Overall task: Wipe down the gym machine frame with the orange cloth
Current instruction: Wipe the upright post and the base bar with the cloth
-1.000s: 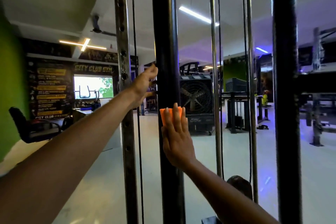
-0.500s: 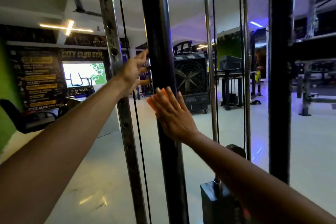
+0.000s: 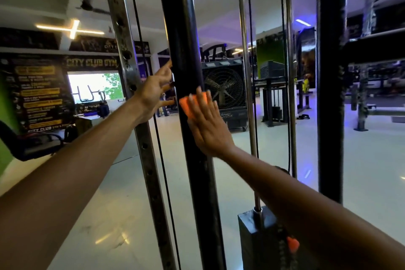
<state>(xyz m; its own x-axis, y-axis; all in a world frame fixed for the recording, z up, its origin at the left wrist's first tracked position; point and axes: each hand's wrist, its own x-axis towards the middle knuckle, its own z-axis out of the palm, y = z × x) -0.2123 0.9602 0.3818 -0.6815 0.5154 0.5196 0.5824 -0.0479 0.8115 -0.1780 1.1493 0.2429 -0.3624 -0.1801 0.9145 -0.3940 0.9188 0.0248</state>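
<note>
The small orange cloth [image 3: 190, 103] lies flat on the tall black metal post [image 3: 186, 50]. The right hand [image 3: 207, 126] presses it there with straight fingers. The left hand [image 3: 154, 92], fingers spread, touches the post's left side.

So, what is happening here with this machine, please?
A person is cleaning a gym cable machine. The right hand presses a folded orange cloth flat against the black upright post of the frame, fingers straight. The left hand rests open at the left side of the same post, only its fingertips touching it. To the right hang the chrome guide rods, and the weight stack sits at the bottom. A big floor fan stands behind.
</note>
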